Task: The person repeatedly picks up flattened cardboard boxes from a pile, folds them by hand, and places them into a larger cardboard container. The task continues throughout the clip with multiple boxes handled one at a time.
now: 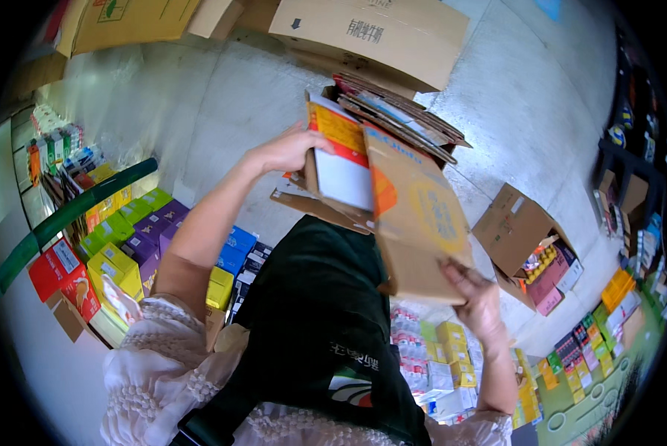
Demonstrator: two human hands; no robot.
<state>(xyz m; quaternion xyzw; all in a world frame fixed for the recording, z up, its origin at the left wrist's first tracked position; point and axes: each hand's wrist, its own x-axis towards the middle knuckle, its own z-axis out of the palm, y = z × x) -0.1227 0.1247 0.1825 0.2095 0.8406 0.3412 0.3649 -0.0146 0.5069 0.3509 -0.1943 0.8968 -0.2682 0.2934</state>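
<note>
In front of my dark apron, both my hands hold cardboard. My left hand (298,151) is closed on the left edge of a yellow, red and white cardboard piece (346,167). To its right, a flattened brown cardboard box (422,212) with orange and yellow print slants down toward me. My right hand (473,293) grips its lower right corner, thumb on the face. The two pieces overlap along their shared edge. Just beyond stands a stack of folded cardboard (404,119), its edges facing up. A brown flap (322,209) shows below the white piece.
A large closed carton (374,37) lies at the far side on the grey floor (222,97). An open carton (523,230) with packaged goods sits to the right. Colourful boxed goods (118,245) are stacked at the left, near a dark green rail (81,212). Shelves run along the right.
</note>
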